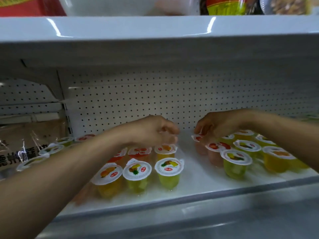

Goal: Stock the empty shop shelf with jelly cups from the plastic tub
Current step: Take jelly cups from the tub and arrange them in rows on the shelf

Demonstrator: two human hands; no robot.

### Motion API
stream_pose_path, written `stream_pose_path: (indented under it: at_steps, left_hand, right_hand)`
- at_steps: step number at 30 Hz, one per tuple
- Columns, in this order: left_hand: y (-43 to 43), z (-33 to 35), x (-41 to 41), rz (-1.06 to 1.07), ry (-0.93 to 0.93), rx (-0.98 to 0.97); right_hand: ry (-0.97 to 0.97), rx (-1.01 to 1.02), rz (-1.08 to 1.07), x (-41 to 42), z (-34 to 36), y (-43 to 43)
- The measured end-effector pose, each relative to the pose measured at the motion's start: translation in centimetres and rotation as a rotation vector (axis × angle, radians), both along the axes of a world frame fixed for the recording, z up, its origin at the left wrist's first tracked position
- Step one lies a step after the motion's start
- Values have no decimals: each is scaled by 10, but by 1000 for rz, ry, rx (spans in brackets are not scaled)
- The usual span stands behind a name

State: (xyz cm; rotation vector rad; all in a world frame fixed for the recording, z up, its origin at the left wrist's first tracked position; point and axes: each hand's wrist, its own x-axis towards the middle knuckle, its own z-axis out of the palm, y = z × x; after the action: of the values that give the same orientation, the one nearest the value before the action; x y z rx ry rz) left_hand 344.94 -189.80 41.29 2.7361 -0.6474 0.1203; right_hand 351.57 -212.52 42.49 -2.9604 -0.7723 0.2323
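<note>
Round translucent plastic jelly cups (169, 171), yellow, green and red under white printed lids, are standing in two clusters on the glossy white shelf (195, 178). Near its back edge, the right hand (219, 125) is pinching the lid rim of a red cup (197, 138). The left hand (151, 130) is curling over an orange cup (165, 150); blur is hiding any grip.

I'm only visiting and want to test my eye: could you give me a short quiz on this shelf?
1. True or false: the back panel is dotted with holes.
2. Which hand pinches the red-lidded cup at the back, beside the gap? A. left B. right
3. Fill in: the lids of the jelly cups have ___ rims.
Key: 1 true; 2 B, the right hand; 3 white.
</note>
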Motion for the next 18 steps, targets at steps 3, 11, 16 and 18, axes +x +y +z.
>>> stream_pose_path:
  at_steps: [3, 11, 16, 18]
  left_hand:
    - [-25, 0, -7, -30, -14, -20]
    - [-45, -8, 1, 69, -46, 75]
    - [-61, -1, 28, 100, -39, 68]
    - [-72, 1, 42, 76, 21, 112]
  right_hand:
    - [-21, 71, 39, 5, -7, -3]
    - [-108, 180, 108, 28, 5, -42]
    - [-122, 43, 59, 39, 10, -66]
    - [-126, 49, 47, 46, 6, -67]
